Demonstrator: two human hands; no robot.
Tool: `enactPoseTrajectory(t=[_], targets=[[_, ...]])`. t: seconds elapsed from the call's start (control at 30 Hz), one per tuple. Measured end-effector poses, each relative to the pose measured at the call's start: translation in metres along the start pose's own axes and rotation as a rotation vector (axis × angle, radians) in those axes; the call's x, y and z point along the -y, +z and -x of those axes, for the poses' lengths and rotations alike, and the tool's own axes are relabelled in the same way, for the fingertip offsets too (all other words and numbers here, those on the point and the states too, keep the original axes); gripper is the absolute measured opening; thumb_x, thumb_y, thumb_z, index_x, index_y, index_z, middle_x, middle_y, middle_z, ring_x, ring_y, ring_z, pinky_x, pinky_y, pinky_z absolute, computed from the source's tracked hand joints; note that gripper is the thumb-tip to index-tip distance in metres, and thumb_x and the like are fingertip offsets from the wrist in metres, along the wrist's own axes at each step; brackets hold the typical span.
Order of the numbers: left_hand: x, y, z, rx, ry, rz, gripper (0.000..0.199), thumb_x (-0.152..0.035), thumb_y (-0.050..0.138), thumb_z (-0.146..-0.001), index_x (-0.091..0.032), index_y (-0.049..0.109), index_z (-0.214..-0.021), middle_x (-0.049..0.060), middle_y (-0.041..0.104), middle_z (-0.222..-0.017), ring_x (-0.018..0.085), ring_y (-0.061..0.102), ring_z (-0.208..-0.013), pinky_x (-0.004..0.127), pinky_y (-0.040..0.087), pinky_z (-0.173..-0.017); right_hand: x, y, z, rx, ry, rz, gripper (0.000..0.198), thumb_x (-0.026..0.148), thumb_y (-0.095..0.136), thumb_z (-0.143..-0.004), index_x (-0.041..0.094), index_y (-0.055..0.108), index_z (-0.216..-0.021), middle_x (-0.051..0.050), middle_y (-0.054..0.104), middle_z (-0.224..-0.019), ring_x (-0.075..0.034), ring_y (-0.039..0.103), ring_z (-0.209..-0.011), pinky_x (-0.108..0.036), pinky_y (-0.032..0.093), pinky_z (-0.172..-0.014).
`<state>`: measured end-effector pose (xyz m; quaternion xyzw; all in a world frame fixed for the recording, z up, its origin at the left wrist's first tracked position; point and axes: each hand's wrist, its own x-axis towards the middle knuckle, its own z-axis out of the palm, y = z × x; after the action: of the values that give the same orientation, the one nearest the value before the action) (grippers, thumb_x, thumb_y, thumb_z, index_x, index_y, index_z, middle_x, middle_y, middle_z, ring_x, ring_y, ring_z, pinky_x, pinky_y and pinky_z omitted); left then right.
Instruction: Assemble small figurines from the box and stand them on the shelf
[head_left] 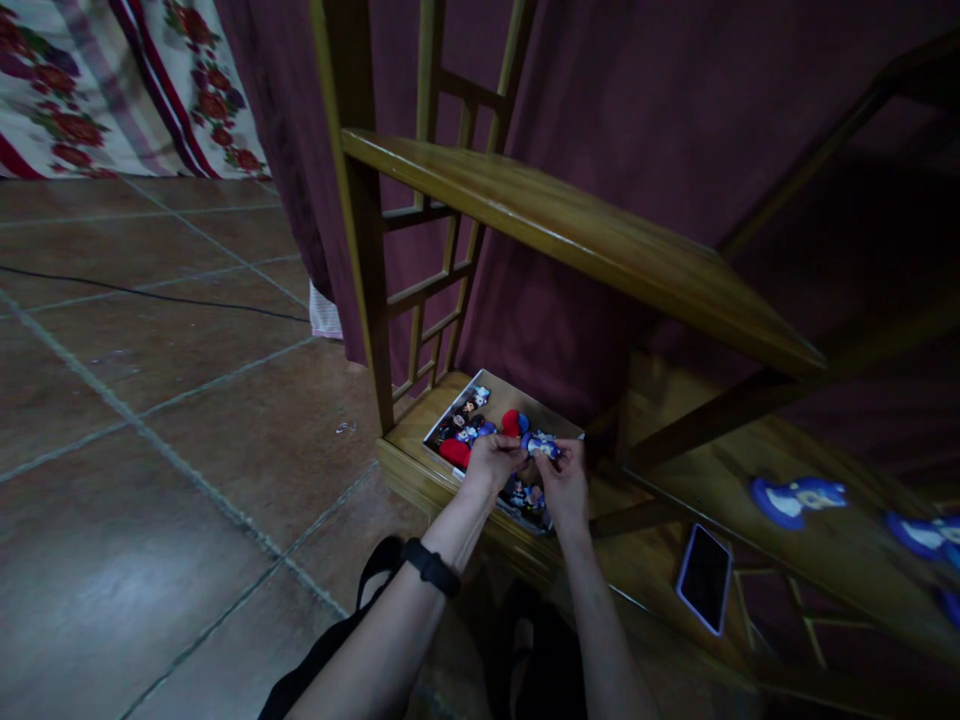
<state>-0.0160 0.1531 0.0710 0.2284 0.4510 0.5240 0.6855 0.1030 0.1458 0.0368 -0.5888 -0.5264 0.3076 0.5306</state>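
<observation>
Both hands meet over a shallow box (564, 425) on the low wooden shelf. Between them is a small blue-and-white figurine (541, 444). My left hand (495, 462), with a black band on its wrist, pinches the figurine's left end. My right hand (564, 485) has its fingers closed on the right end. Inside the box lie a red piece (454, 452), a red-and-blue piece (514, 422) and several small dark figures (527, 497). My hands and forearms hide part of the box.
Blue-and-white figurines (799, 500) stand on the shelf to the right. A phone (705, 578) lies on a lower board. An upper wooden shelf (570, 225) juts out above my hands. A latticed side frame (427, 290) rises at the left. A black cable (150, 293) crosses the tiled floor.
</observation>
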Motion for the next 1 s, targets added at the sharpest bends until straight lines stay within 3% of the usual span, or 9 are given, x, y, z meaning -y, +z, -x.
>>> enactPoseTrajectory(t=[0.37, 0.73, 1.0], targets=[[0.007, 0.000, -0.003, -0.019, 0.061, 0.007, 0.007, -0.002, 0.064, -0.061, -0.008, 0.068, -0.060, 0.002, 0.060, -0.052, 0.009, 0.053, -0.048, 0.023, 0.045, -0.055, 0.000, 0.006, 0.002, -0.099, 0.001, -0.055, 0.028, 0.035, 0.061, -0.070, 0.020, 0.046, -0.088, 0.000, 0.058, -0.080, -0.014, 0.058, -0.073, -0.028, 0.047, -0.069], [0.006, -0.002, 0.001, 0.014, 0.068, 0.031, 0.007, -0.006, 0.068, -0.058, -0.011, 0.070, -0.063, 0.002, 0.063, -0.058, 0.010, 0.055, -0.053, 0.024, 0.046, -0.060, 0.005, 0.006, 0.003, -0.073, 0.007, -0.085, 0.029, 0.036, 0.062, -0.070, 0.020, 0.046, -0.089, -0.001, 0.060, -0.082, -0.015, 0.059, -0.073, -0.030, 0.046, -0.071], [0.014, 0.005, -0.003, -0.015, 0.174, -0.025, 0.013, -0.011, 0.072, -0.056, -0.012, 0.071, -0.070, 0.003, 0.066, -0.065, 0.011, 0.055, -0.058, 0.022, 0.044, -0.061, 0.007, 0.007, 0.003, -0.167, 0.005, -0.075, 0.026, 0.036, 0.061, -0.071, 0.020, 0.047, -0.086, 0.000, 0.055, -0.081, -0.015, 0.056, -0.075, -0.028, 0.045, -0.070]])
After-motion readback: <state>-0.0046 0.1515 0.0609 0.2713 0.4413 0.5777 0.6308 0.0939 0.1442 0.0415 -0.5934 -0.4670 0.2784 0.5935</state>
